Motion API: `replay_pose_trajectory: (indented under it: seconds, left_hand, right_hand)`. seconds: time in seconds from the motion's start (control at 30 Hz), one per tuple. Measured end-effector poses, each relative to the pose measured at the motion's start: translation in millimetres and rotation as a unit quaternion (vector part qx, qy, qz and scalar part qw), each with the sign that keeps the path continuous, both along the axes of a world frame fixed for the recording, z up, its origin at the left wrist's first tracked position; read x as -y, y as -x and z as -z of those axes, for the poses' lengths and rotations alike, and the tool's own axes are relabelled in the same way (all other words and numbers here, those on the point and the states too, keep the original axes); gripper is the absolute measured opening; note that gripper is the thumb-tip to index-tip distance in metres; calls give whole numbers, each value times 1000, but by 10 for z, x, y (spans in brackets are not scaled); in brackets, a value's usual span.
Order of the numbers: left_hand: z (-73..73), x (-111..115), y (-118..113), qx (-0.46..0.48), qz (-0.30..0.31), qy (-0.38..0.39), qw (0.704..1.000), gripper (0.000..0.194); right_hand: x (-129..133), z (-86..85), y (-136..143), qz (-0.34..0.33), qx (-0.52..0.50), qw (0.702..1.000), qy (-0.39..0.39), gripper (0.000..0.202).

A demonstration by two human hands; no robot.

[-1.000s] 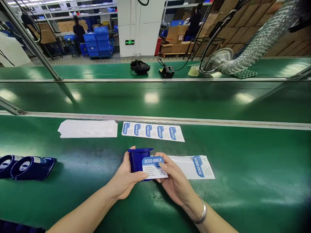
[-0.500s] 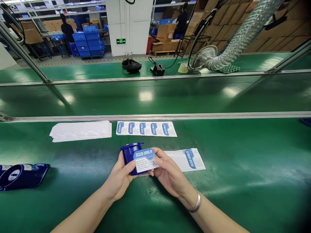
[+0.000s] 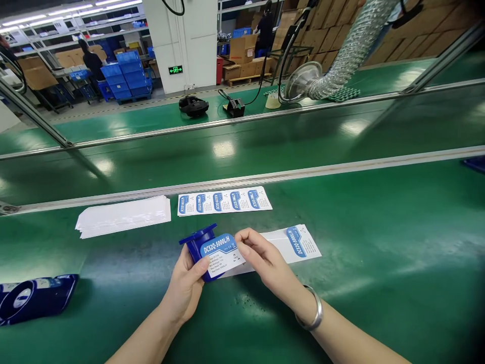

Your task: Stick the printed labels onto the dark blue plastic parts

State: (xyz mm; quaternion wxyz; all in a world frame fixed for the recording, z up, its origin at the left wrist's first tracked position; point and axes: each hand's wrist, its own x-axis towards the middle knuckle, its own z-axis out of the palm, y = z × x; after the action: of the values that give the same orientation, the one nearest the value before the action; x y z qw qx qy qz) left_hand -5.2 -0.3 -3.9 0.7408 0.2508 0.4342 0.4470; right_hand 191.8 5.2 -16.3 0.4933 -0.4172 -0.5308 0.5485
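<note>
My left hand (image 3: 185, 283) grips a dark blue plastic housing (image 3: 195, 242) with a flange at its top, thumb pressing on a label. This white-and-blue label (image 3: 222, 258), printed DC52Q-5000L/H, lies across the housing and juts past its right side. At the label's upper right edge, my right hand (image 3: 267, 258) has thumb and forefinger closed together in a pinch; the exact contact is partly hidden. Behind the hands lies a label strip (image 3: 278, 240) with one printed label at its right end. Farther back rests a sheet of several labels (image 3: 225, 201).
A stack of white strips (image 3: 125, 216) lies at the back left of the green table (image 3: 379, 293). Another blue housing (image 3: 38, 298) sits at the left edge. A metal rail (image 3: 322, 172) runs behind. Beyond are a flexible duct (image 3: 341, 50) and a black device (image 3: 193, 106).
The view has tilted. The housing leans more to the left, and the right fingers have shifted from the label's right side to its upper right edge, uncovering more print.
</note>
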Motion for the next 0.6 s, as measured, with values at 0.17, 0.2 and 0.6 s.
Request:
replay_pose_trajectory:
  seconds: [0.17,0.2,0.6]
  left_hand:
    - [-12,13,-39,-4,-19,-3,1000,48]
    - [-13,14,-46,-2,-20,-6,1000,49]
    - [58,32,-36,-6,-4,-13,1000,67]
  right_hand:
    - [18,-63,8,25,59,996,-60,40]
    - [24,-69,9,28,68,995,-70,40]
    - [65,-112,36,66,106,983,-138,40]
